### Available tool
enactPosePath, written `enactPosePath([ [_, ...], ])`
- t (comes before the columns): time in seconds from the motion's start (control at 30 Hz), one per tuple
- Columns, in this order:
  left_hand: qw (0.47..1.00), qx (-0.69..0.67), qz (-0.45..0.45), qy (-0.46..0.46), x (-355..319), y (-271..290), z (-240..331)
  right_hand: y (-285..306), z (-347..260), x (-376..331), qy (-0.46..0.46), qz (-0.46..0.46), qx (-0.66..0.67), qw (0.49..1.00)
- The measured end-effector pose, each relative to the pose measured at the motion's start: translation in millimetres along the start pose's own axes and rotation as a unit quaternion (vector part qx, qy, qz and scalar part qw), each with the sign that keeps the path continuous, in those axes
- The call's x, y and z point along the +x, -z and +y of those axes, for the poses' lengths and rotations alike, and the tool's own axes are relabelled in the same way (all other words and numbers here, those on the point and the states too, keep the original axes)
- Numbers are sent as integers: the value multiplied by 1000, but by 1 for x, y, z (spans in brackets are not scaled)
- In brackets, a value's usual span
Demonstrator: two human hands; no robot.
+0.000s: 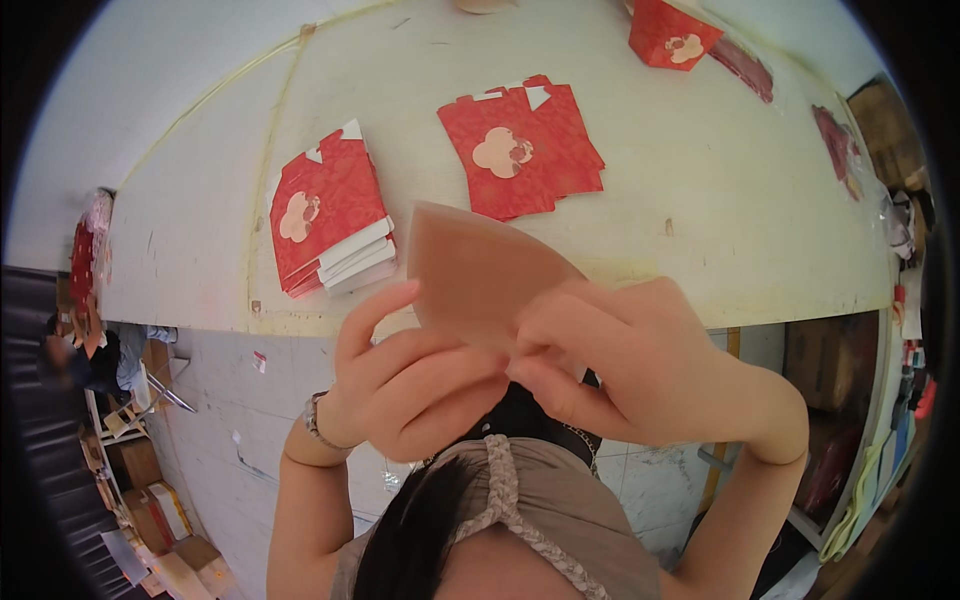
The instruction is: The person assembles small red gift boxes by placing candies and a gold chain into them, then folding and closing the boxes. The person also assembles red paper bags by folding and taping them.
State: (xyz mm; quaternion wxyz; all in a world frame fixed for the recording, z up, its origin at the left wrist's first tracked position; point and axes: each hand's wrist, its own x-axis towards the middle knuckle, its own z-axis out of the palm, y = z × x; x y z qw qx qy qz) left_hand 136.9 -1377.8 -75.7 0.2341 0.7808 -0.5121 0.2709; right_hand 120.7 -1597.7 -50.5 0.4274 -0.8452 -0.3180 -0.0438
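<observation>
In front of my body, above the table's near edge, I hold a smooth brown-orange sheet (480,270) with a pale left edge. It tapers to a point at the upper left; its exact kind is unclear. My left hand (415,385) is closed at its lower left side, with the index finger raised along the edge. My right hand (610,360) pinches at its lower right, thumb and fingers together. The two hands' fingertips nearly meet, and the grip itself is partly hidden. Beyond them lie a left stack of red die-cut cartons (335,205) and a second stack of red cartons (540,175).
The pale table (400,60) carries a folded red box (670,35) at the far right and plastic-wrapped red packs (838,150) near its right edge. Cardboard boxes (165,510) stand on the left floor. Another person (110,355) is at the far left.
</observation>
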Motion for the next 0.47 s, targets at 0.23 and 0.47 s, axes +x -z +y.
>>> enactPosePath([
  [0.23,997,-52,-40,-51,13,-13,-4,6,25,14,-32,108,-258,960],
  [0.47,921,-226,-49,314,34,2,-36,10,33,17,-77,44,-128,988],
])
